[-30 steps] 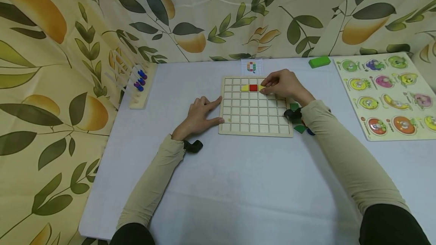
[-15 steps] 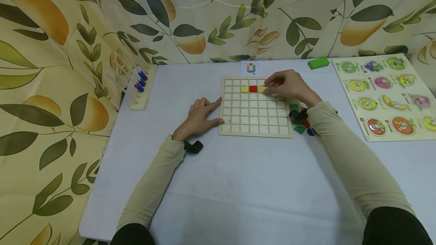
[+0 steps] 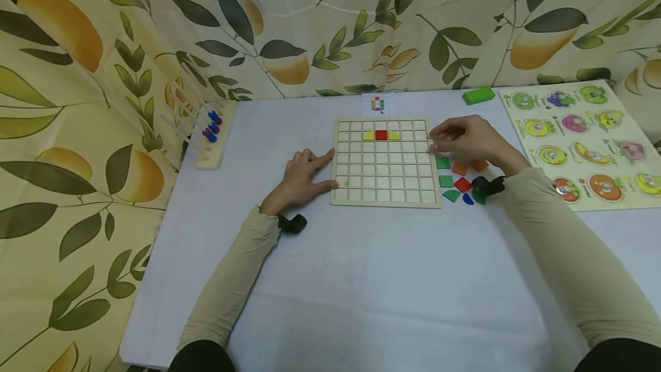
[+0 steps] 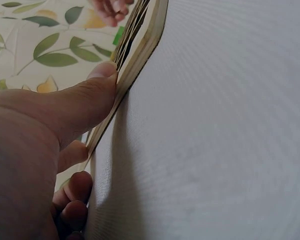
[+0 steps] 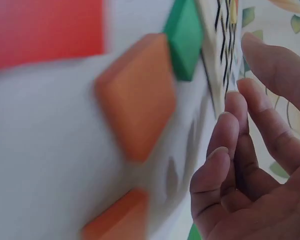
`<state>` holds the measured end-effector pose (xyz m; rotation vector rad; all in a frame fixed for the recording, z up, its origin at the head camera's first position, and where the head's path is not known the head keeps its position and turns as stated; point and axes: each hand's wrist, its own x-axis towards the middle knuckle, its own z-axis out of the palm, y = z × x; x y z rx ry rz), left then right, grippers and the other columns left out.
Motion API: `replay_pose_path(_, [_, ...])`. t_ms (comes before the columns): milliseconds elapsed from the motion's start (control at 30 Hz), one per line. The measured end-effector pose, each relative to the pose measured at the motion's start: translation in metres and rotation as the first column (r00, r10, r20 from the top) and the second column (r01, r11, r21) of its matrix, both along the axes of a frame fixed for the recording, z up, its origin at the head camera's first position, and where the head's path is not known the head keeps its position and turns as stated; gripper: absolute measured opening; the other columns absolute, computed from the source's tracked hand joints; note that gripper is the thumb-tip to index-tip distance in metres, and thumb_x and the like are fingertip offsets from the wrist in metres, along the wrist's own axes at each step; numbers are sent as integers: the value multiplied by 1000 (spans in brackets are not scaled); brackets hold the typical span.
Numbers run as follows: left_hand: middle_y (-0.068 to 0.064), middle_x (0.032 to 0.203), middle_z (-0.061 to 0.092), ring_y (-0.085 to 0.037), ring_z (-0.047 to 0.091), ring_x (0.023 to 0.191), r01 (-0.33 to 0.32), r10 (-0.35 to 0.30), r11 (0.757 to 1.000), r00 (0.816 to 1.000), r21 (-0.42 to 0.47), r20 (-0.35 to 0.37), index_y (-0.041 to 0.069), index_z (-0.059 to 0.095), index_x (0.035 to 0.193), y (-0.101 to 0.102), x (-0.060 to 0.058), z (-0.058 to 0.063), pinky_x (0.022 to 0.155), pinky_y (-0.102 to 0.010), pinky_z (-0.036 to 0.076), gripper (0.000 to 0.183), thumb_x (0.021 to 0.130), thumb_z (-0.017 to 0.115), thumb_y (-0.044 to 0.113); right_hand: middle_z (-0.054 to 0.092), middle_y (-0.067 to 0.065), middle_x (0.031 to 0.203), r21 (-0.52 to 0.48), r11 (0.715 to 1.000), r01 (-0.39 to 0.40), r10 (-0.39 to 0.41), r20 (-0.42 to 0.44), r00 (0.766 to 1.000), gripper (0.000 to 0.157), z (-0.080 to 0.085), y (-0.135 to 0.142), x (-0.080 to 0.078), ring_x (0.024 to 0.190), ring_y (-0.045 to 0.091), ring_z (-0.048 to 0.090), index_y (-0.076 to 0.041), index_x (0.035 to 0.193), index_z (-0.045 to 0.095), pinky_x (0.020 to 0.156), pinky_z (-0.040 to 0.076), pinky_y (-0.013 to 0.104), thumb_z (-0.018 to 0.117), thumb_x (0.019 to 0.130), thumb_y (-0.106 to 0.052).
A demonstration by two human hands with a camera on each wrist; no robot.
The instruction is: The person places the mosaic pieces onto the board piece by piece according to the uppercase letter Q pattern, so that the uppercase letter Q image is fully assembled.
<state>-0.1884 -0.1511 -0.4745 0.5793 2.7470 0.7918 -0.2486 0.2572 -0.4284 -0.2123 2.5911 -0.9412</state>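
Pale wooden grid board (image 3: 386,171) bears a red square tile (image 3: 381,135) between two yellow curved-sided tiles (image 3: 394,135); a left hand (image 3: 298,178), thumb and forefinger outstretched, touches its left edge; a right hand (image 3: 472,139), fingers loose, grasping nothing, hovers beside its right.

The grid board (image 3: 384,174) looks like matt wood — the tablecloth (image 4: 220,130) like woven cloth, an orange tile (image 5: 140,97) smooth.

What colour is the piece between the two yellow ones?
The middle piece is red, best seen in the head view.
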Motion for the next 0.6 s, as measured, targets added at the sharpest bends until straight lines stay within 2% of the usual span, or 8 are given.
replay_pose_path(133, [-13,114,49,-24,36,98,-3,3,1000,1000,4,0,19,37,166,0,0,-1,90,-40,29,81,99,75,44,70,12,119,-14,1000,-5,5,22,1000,58,-4,11,10,103,26,56,-6,134,71,79,45,24,82,93,-46])
replay_pose_path(300, [-13,114,49,-25,36,98,-7,7,1000,1000,7,1,20,37,166,-1,1,-2,89,-40,29,82,98,76,43,69,14,121,-11,1000,-25,25,25,999,58,-6,16,17,104,27,55,-6,134,71,76,46,24,83,92,-46])
replay_pose_path(400, [-13,115,48,-25,36,99,-8,8,1000,1000,5,7,21,36,166,0,1,-2,91,-41,29,82,99,75,43,69,16,125,7,999,-44,44,15,999,53,-5,17,21,107,27,55,-6,133,72,80,46,25,83,94,-40])
replay_pose_path(600, [-13,114,48,-25,36,98,-12,12,1000,1000,9,5,20,36,166,1,2,-1,92,-42,29,81,99,75,43,71,18,127,32,997,-66,66,-1,998,48,-5,17,27,113,31,58,-6,130,74,90,45,34,83,94,-36])
